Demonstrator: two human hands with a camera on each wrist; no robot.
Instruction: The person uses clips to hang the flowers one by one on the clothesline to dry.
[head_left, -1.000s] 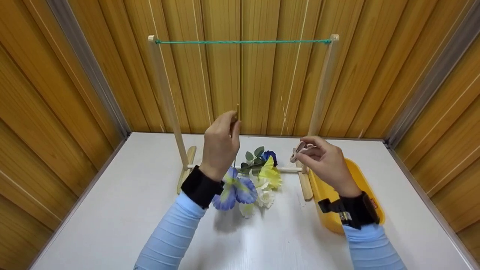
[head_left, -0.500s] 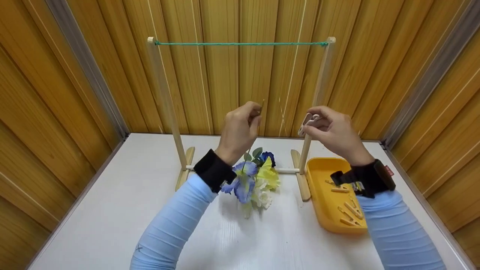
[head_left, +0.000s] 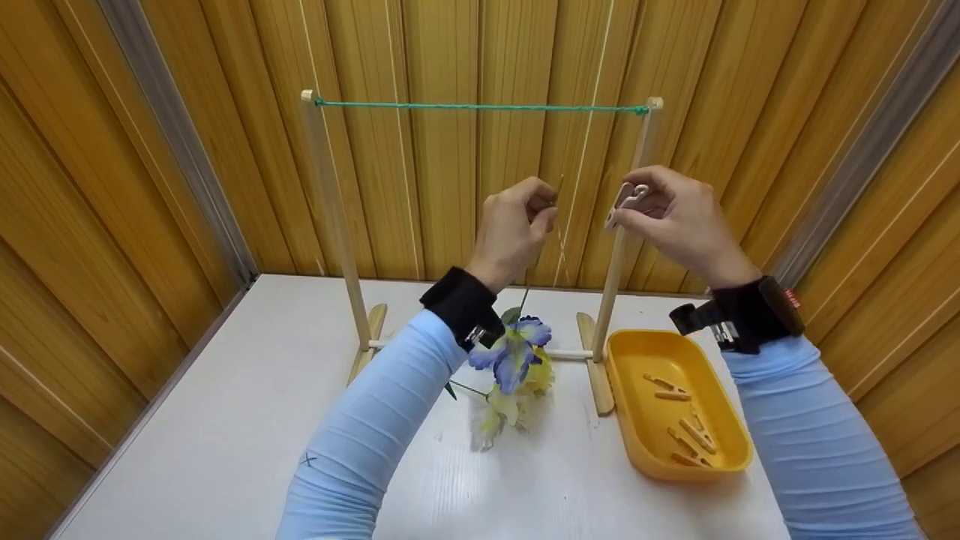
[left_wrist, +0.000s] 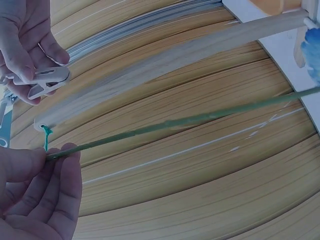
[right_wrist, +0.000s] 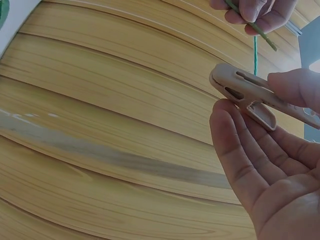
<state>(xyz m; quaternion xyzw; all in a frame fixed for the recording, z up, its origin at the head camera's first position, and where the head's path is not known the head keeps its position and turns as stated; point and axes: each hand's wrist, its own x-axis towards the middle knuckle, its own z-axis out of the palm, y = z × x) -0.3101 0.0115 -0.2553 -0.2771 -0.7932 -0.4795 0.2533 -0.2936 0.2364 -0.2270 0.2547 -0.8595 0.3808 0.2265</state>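
My left hand (head_left: 514, 229) pinches the upper end of a green stem (left_wrist: 185, 120). From that stem hangs an artificial blue-purple flower (head_left: 511, 364), bloom downward, over the table. In my right hand (head_left: 686, 221) is a pale pinkish-beige clothes peg (right_wrist: 240, 82), gripped between thumb and fingers, with a hook-like loop on one side. Both hands are raised below a green string (head_left: 480, 106), apart from it and from each other. The string is tied between two wooden posts (head_left: 334, 225). My left forearm hides part of the frame's base.
A yellow tray (head_left: 626, 427) with several clothes pegs (head_left: 697, 435) stands to the right of the frame. Yellow and white artificial flowers (head_left: 506, 409) lie on the white table (head_left: 225, 420). Wood-look panels (head_left: 442, 187) rise close behind the frame.
Both hands have risen. My left hand has moved right with the flower, lifting its bloom away from the others. My right hand has carried the peg up from above the tray.
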